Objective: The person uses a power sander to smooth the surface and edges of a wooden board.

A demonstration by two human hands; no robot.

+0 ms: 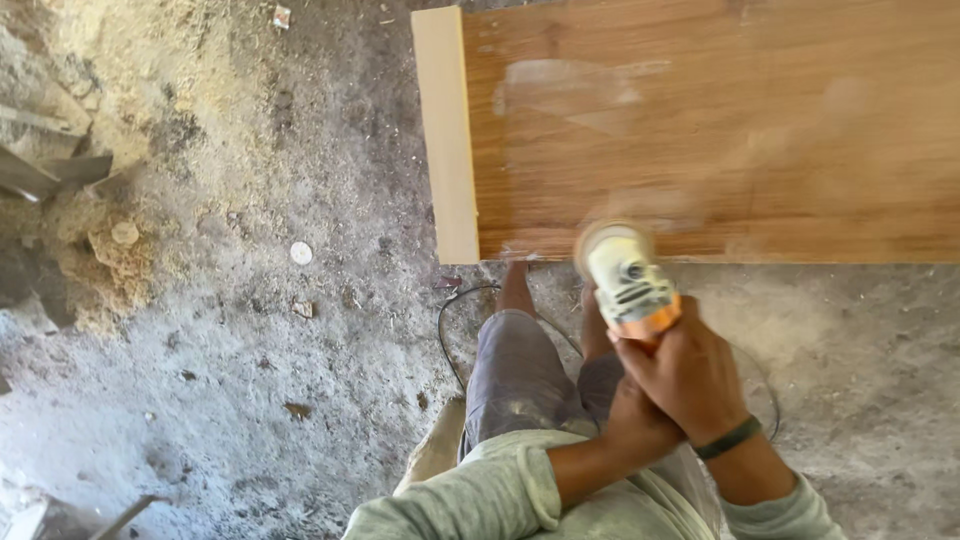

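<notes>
Both hands are wrapped tightly around one power tool: the right hand (690, 375), with a dark band at its wrist, closes over the rear of the white and orange hand-held sander (628, 280), and the left hand (635, 420) sits just beneath and behind it, fingers curled against the same grip, though how much of the tool it actually touches cannot be told because the right hand covers it. In the head view the sander points away from the body, and its front end, blurred, meets the near edge of a broad brown wooden panel (720, 130) that lies flat across the upper right of the picture. A pale, unfinished strip (445, 130) runs along the panel's left end. The panel's surface shows lighter, dusty smears near its upper middle. A thin dark cable (447, 330) loops over the grey concrete floor (250, 380) beside the person's leg in dusty grey trousers (515, 375). Pale grey sleeves cover both forearms partway. To the far left, well apart from the hands, a heap of sawdust (100, 270) lies among wood offcuts.
</notes>
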